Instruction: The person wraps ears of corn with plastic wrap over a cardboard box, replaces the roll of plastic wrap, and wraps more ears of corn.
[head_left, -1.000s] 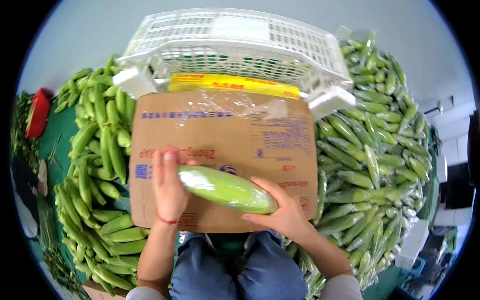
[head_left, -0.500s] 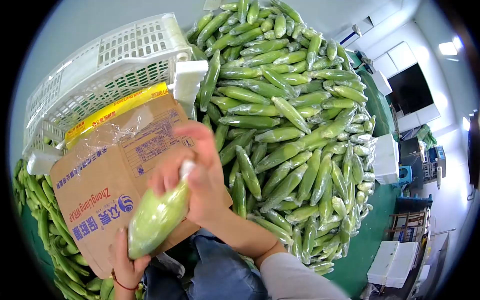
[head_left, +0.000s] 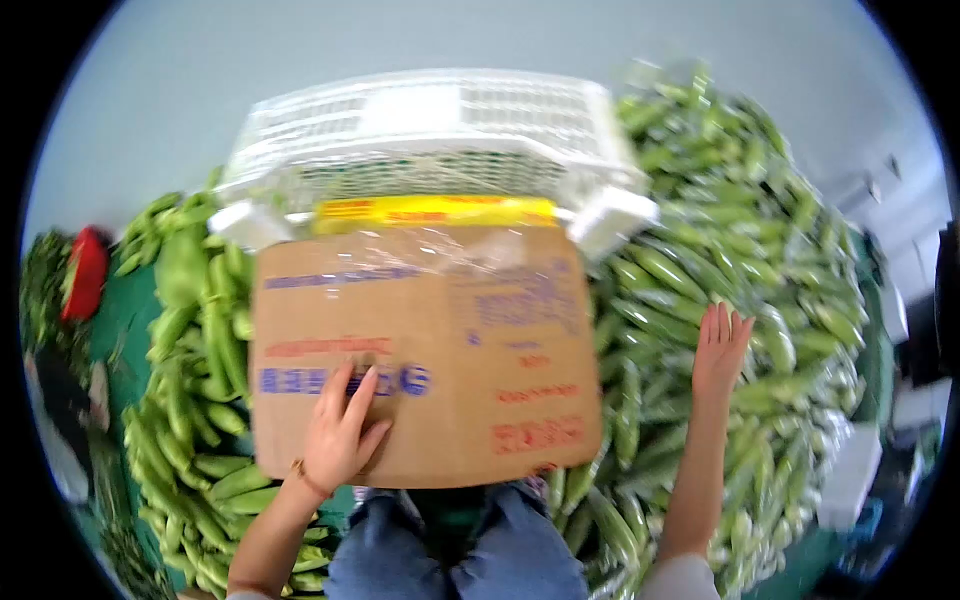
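Behind everything, a pale wall (head_left: 480, 40) is seen past the far edge of a cardboard box (head_left: 480, 340). To the box's right, film-wrapped green vegetables (head_left: 760, 395) are heaped; to its left, unwrapped vegetables (head_left: 190, 420) are piled. Just beyond the box, a white basket (head_left: 420, 110) is set, with a yellow strip (head_left: 435, 211) between. Right of the box, the right hand (head_left: 720, 350) is placed over the wrapped heap, fingers directed away from the person; whether anything is gripped cannot be told. Just right of that nearer hand, one wrapped vegetable (head_left: 776, 337) is laid, its long axis pointed steeply outward. Over the box's left half, the left hand (head_left: 340, 430) is held empty, fingers apart.
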